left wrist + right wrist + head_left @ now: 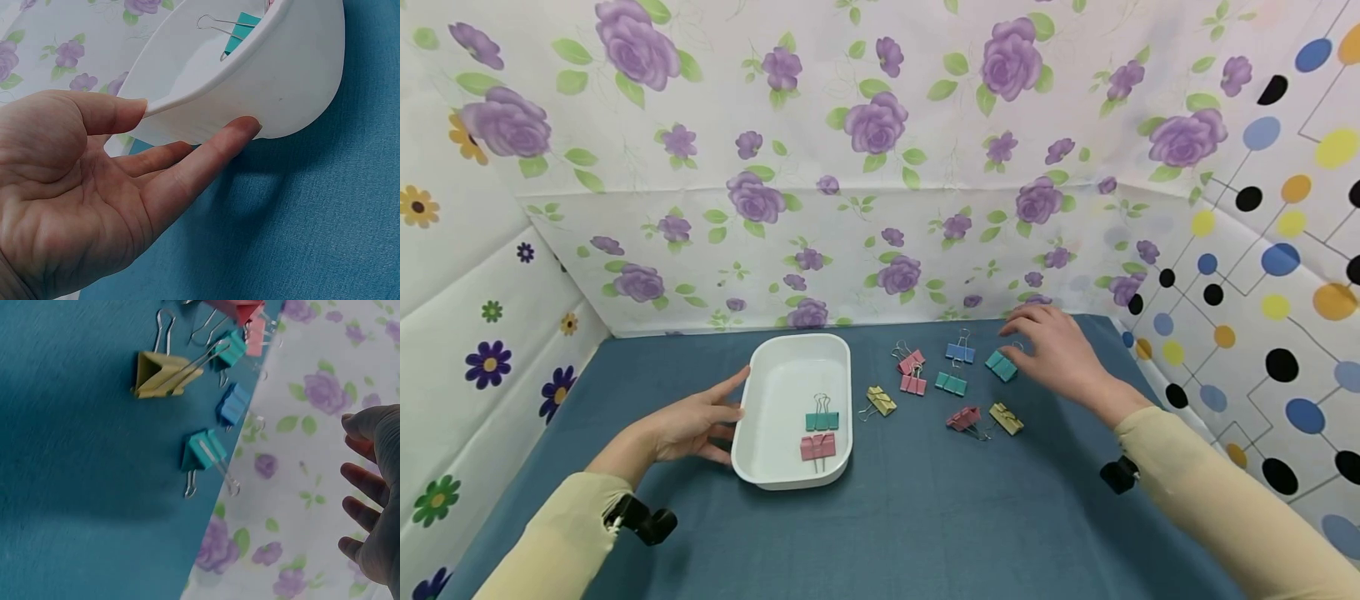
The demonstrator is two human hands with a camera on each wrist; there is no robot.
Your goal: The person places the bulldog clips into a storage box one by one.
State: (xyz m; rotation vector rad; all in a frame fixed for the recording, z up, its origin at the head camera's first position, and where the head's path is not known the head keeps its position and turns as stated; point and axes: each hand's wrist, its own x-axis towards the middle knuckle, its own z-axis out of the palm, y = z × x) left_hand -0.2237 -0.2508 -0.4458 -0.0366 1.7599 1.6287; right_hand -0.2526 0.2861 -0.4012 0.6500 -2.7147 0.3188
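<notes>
My left hand (696,421) touches the left side of a white plastic tray (760,375), thumb at the rim and straight fingers along the outer wall, as the left wrist view shows. Inside the tray lie a teal binder clip (822,421) and a pink binder clip (817,447). My right hand (1051,348) hovers with spread, relaxed fingers close over another teal binder clip (1002,366) at the back right. In the right wrist view that hand holds nothing, and the teal clip (206,450) lies on the cloth apart from it.
Between tray and right hand lie a blue clip (960,352), a second teal clip (951,383), yellow clips (881,401) (1006,418) and several pink clips (913,384). Blue cloth (910,517) covers the table. A flowered sheet (850,250) rises behind, a dotted one (1285,333) at right.
</notes>
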